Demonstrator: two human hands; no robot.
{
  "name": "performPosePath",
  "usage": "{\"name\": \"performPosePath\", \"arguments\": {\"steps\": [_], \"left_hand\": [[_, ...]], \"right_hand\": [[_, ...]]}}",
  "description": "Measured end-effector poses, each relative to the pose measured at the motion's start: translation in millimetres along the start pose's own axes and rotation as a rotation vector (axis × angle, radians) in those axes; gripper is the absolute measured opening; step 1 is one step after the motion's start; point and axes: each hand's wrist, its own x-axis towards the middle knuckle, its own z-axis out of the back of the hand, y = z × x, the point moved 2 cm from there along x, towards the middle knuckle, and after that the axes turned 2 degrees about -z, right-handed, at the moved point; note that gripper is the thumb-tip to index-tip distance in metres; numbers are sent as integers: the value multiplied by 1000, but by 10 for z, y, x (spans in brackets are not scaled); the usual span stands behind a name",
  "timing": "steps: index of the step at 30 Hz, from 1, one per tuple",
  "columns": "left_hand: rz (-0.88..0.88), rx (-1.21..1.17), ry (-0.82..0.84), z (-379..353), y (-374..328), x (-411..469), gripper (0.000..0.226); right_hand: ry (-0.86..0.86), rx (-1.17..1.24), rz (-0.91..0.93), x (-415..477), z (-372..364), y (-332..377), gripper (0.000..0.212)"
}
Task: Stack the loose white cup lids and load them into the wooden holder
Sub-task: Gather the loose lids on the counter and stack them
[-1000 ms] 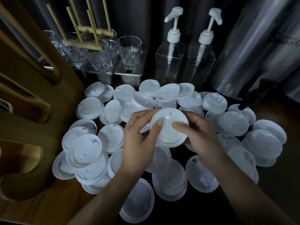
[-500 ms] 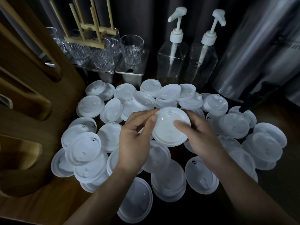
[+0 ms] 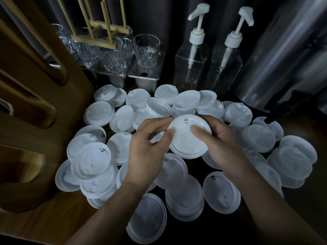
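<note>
Wood fills the left edge: the holder (image 3: 26, 106), a curved piece with dark slots, cut off by the frame so its full shape cannot be read. Right of the holder, loose lids (image 3: 92, 160) lie overlapping across the dark counter, several half buried under others. Above them, right of the holder's top, a rack (image 3: 99, 38) of thin sticks hides parts of the glasses (image 3: 146, 50) behind it. Over the middle of the pile the left hand (image 3: 146, 152) pinches the left rim of one raised lid (image 3: 189, 137) between thumb and fingers; whether more lids are nested beneath it is hidden. The right hand (image 3: 223, 145) grips the same lid's right side, thumb pressed on top, fingers out of sight behind. Farther from the holder stand two pump bottles (image 3: 192, 62), then a steel urn (image 3: 283, 59), its top cropped.
</note>
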Motion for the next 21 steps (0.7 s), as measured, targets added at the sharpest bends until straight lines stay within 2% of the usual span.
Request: {"name": "performPosePath", "arguments": {"steps": [5,8,10,13,16,18,21], "left_hand": [[21,13,-15,119,13,77,26],[73,16,20,171,-35,101,21],[82,102,57,237,-60,145,17],[-1,366,38,473,-53,281,8],[-189,816,29,716,61,442,10],[-141,1011,23,805,131,536,18],[21,1148,40,820,215,613,31]], "right_hand": [[154,244,-137,7,20,-61,38],[131,286,-170,28,9,-144,49],[106,283,-189,33,2,-203,55],[69,293,-220,34,13,-270,68],[65,313,-230,49,23,-281,68],[71,328,-238,61,23,-269,62],[72,341,-239,72,15,-244,48]]}}
